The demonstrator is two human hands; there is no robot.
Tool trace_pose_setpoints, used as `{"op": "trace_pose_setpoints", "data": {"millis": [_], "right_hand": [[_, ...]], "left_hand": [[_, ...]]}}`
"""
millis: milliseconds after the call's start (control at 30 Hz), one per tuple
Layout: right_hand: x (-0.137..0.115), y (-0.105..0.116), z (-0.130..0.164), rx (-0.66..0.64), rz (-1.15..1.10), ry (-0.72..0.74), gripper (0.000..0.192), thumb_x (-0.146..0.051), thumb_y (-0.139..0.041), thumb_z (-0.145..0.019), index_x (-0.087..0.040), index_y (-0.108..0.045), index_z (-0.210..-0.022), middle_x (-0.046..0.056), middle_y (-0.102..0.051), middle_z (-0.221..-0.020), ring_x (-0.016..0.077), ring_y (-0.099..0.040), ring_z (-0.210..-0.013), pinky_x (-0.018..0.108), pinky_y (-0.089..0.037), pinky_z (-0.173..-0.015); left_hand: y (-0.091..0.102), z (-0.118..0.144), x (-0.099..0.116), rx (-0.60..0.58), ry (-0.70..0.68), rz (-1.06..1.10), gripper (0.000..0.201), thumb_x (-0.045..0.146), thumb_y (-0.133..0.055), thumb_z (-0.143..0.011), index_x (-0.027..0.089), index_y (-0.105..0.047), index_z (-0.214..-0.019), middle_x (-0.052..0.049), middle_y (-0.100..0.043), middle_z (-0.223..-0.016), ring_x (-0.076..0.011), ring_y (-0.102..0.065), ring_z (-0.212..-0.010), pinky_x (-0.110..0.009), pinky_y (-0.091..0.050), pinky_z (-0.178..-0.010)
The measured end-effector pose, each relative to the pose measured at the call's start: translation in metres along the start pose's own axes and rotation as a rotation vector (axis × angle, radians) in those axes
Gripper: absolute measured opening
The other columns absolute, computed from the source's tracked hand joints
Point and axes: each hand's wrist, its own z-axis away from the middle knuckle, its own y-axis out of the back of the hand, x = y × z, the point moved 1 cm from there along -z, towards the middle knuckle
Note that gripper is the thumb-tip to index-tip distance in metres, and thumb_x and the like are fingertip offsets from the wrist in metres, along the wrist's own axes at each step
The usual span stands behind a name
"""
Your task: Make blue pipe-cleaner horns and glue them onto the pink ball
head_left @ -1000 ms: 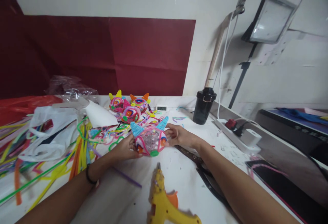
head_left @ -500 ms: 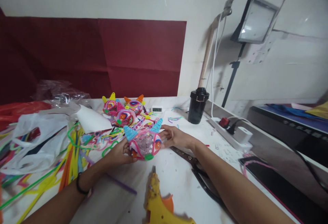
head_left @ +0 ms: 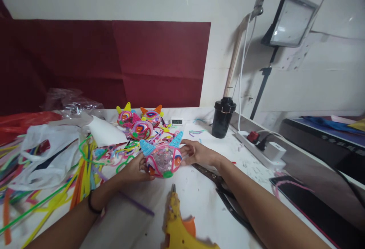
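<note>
Between my hands is a round pipe-cleaner animal head [head_left: 164, 157] with blue ears, orange eyes, pink outlines and a green nose. My left hand [head_left: 136, 170] grips its left side, fingers partly hidden behind it. On the opposite side, my right hand [head_left: 196, 153] has its fingers curled against the head near the right eye. Just in front lies a yellow glue gun [head_left: 178, 222], its nozzle pointing towards the head. Black-handled scissors [head_left: 219, 186] rest beneath my right forearm. Three similar finished-looking heads [head_left: 141, 129] sit behind in a cluster.
Loose pipe cleaners [head_left: 82, 173] and a white plastic bag [head_left: 48, 154] cover the left side. At the back stand a small digital clock [head_left: 177, 121] and a black cup [head_left: 223, 119]. A power strip [head_left: 262, 152] and a dark phone-like slab [head_left: 308, 207] lie at right.
The whole view has shifted slightly, so everything appears a little further right. Both hands keep their hold on the animal head, which has barely moved relative to the table.
</note>
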Motion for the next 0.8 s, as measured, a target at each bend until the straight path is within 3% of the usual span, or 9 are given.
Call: {"op": "trace_pose_setpoints", "data": {"millis": [233, 467, 600, 700, 800], "right_hand": [[0.005, 0.001, 0.000, 0.000, -0.008, -0.004, 0.063, -0.020, -0.084, -0.053, -0.018, -0.055, -0.109, 0.002, -0.065, -0.086, 0.0156, -0.063, -0.079, 0.030, -0.050, -0.073], [0.000, 0.003, 0.002, 0.004, 0.012, -0.009, 0.063, -0.018, -0.083, -0.055, -0.019, -0.054, -0.112, 0.002, -0.064, -0.090, 0.0163, -0.061, -0.083, 0.030, -0.047, -0.075], [-0.004, 0.000, 0.002, 0.005, 0.052, 0.000, 0.062, -0.022, -0.081, -0.057, -0.018, -0.054, -0.112, 0.003, -0.064, -0.092, 0.0167, -0.060, -0.084, 0.027, -0.046, -0.071], [-0.006, -0.001, 0.003, -0.003, 0.153, -0.012, 0.062, -0.026, -0.080, -0.058, -0.018, -0.052, -0.114, 0.005, -0.064, -0.097, 0.0180, -0.060, -0.087, 0.025, -0.044, -0.065], [-0.005, 0.005, 0.006, 0.036, 0.493, -0.122, 0.064, -0.027, -0.075, -0.063, -0.019, -0.046, -0.120, 0.006, -0.063, -0.102, 0.0172, -0.060, -0.088, 0.024, -0.044, -0.064]], "left_hand": [[0.003, 0.001, -0.003, -0.043, -0.012, 0.002, 0.074, 0.028, -0.084, -0.051, 0.022, -0.044, -0.113, -0.008, -0.062, -0.105, -0.0250, -0.062, -0.095, -0.037, -0.048, -0.083], [0.016, 0.002, -0.005, -0.118, -0.036, 0.036, 0.061, 0.014, -0.073, -0.057, 0.025, -0.046, -0.110, -0.004, -0.060, -0.103, -0.0204, -0.062, -0.094, -0.029, -0.050, -0.074], [0.021, 0.001, -0.005, -0.138, -0.091, 0.078, 0.068, 0.014, -0.074, -0.057, 0.026, -0.044, -0.118, -0.008, -0.056, -0.116, -0.0245, -0.057, -0.106, -0.031, -0.049, -0.079], [0.023, 0.000, -0.010, -0.155, -0.122, 0.108, 0.076, 0.022, -0.078, -0.059, 0.025, -0.041, -0.125, -0.012, -0.051, -0.127, -0.0284, -0.051, -0.117, -0.037, -0.045, -0.089], [0.023, -0.001, -0.018, -0.183, -0.144, 0.134, 0.076, 0.023, -0.080, -0.062, 0.027, -0.042, -0.128, -0.011, -0.049, -0.132, -0.0290, -0.047, -0.123, -0.040, -0.041, -0.097]]}}
